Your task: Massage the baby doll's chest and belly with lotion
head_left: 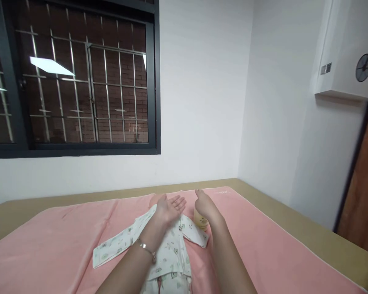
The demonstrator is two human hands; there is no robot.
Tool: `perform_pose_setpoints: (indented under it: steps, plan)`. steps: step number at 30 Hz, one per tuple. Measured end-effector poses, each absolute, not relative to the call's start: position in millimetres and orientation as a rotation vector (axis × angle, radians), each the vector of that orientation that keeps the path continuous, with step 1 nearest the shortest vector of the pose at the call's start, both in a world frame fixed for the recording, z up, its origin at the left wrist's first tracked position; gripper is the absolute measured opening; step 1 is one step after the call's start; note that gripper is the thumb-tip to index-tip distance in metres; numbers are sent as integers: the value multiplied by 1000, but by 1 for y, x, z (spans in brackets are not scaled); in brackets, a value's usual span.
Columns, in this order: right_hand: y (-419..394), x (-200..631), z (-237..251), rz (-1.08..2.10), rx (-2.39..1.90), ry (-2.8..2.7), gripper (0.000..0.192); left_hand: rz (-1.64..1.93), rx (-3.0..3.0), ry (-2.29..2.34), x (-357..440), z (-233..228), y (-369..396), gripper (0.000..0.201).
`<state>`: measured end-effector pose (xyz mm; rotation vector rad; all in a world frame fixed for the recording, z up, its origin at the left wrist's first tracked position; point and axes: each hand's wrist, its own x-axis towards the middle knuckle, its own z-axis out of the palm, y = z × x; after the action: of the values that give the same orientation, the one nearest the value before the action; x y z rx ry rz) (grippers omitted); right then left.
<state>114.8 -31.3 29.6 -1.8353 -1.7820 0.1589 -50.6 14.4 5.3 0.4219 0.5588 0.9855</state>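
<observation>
My left hand (171, 208) is held palm up, fingers stretched out, with nothing visible in it. A bracelet (144, 246) circles the left wrist. My right hand (205, 204) is closed at the top of a pale yellow bottle (200, 221); its cap or pump is hidden by the hand. Beneath my left forearm lies what looks like a baby doll in a white shirt (171, 245) with a small green print. Its sleeves (115, 247) spread to both sides. Part of its round head (155, 200) shows behind my left hand; the face is hidden.
A pink cloth (248, 245) covers much of the tan padded surface (282, 228). White walls (202, 102) meet in a corner behind it. A barred window (88, 81) is at the left, and a white box (343, 61) sticks out from the right wall.
</observation>
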Motion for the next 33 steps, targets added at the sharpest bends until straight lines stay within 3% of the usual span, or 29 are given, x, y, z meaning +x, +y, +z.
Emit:
perform_pose_setpoints:
  steps: [10, 18, 24, 29, 33]
  plan:
    - [-29, 121, 24, 11, -1997, -1875, 59, 888, 326, 564, 15, -8, 6, 68]
    - [-40, 102, 28, -54, -2078, -1874, 61, 837, 309, 620, -66, -6, -37, 60]
    - [-46, 90, 41, -24, -2106, -1767, 76, 961, 341, 674, -127, 1, -54, 51]
    - [-54, 35, 37, -35, -1791, -1845, 68, 1086, 450, 814, -148, 7, -47, 43]
    - [-88, -20, 27, 46, -1324, -2147, 65, 1039, 499, 579, -143, 14, -61, 52]
